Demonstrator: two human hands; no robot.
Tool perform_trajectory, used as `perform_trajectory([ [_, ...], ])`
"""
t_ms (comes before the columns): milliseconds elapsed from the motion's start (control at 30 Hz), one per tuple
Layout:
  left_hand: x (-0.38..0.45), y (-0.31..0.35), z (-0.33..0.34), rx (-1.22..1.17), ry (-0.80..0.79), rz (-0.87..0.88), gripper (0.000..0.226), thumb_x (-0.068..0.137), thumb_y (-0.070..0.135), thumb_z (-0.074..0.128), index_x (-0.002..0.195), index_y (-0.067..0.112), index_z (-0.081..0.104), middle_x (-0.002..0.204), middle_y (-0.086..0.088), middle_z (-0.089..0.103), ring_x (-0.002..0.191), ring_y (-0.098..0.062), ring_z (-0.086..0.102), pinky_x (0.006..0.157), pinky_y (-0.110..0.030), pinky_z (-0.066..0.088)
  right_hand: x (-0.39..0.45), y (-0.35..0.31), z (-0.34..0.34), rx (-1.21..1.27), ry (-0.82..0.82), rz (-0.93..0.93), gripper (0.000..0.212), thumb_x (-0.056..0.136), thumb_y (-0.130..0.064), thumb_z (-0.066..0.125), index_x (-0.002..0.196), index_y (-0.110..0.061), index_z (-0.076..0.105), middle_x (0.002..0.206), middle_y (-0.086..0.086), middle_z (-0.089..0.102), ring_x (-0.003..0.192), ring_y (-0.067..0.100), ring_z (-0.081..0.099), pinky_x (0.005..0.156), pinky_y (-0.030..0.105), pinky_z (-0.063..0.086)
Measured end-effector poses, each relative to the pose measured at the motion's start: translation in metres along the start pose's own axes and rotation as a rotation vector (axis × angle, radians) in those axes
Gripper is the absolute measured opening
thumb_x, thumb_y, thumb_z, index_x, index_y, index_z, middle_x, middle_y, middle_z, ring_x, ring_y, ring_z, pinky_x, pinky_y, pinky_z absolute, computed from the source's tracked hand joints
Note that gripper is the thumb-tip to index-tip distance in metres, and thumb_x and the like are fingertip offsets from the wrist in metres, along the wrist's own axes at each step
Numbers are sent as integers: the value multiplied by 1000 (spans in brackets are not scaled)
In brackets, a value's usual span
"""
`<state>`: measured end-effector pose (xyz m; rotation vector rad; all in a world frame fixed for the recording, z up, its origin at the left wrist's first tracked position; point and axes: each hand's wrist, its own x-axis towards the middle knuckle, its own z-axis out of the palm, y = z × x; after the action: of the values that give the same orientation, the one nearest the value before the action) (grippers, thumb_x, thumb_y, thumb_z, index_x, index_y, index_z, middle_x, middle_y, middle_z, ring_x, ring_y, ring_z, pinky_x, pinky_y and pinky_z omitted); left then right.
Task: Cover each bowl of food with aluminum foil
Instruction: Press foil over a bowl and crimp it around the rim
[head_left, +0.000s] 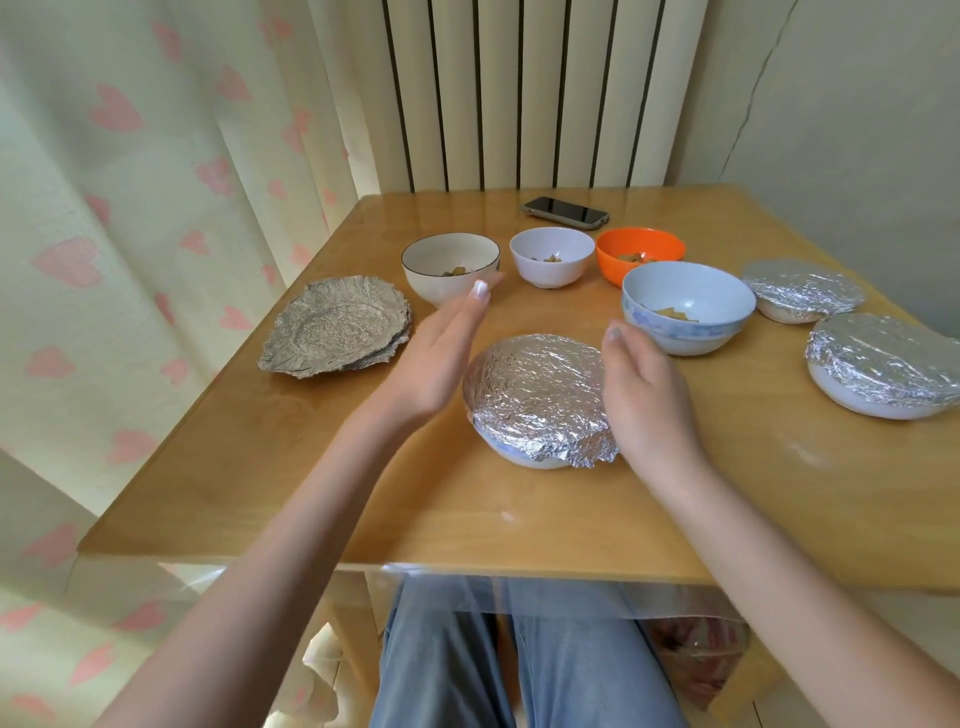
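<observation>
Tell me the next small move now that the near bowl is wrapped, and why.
Probably reach the left hand to the foil stack for a fresh sheet. The near bowl looks fully covered and both hands are off it, the right hand included, while four bowls behind it, such as the blue bowl, remain uncovered.

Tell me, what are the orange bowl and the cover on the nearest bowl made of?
The orange bowl looks like plastic or melamine: uniform bright colour, soft sheen, though the look leaves it open. The cover on the nearest bowl is aluminum foil: silvery, finely crinkled, glinting, moulded over the rim.
</observation>
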<state>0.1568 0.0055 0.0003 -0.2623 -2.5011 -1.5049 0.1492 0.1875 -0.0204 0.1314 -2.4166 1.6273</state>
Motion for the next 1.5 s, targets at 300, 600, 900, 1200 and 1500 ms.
perform_trajectory([
  [300,27,-5,23,80,-194,-57,52,107,42,22,109,24,70,111,12,68,104,2,60,96,-19,40,-2,14,28,221,149,170,32,96,-29,35,80,-16,60,77,-1,64,84,23,57,97,43,40],
  [600,-1,0,33,189,56,-102,75,99,60,15,103,10,70,99,-10,71,99,-25,62,93,-40,45,13,9,7,119,-238,188,65,93,-59,32,104,-4,63,102,16,68,103,29,62,100,43,43],
  [900,7,-12,11,-331,78,-198,66,102,52,19,141,7,48,144,-4,52,127,-4,47,111,-23,28,-18,-4,-1,304,-13,290,46,101,-44,32,139,-22,44,140,-8,47,127,7,41,101,23,29],
  [1200,8,-5,26,-466,-34,-386,59,103,50,27,107,9,70,106,-12,73,95,-23,69,88,-33,54,-22,-8,32,495,215,343,31,96,-35,39,85,-18,62,87,-4,66,86,16,60,80,32,45],
  [1500,-10,-9,57,-468,615,-483,65,83,63,23,82,24,75,102,-6,74,103,-28,66,102,-48,46,43,12,16,335,-385,313,72,76,-79,33,99,-23,72,110,3,71,109,19,63,107,43,38],
])
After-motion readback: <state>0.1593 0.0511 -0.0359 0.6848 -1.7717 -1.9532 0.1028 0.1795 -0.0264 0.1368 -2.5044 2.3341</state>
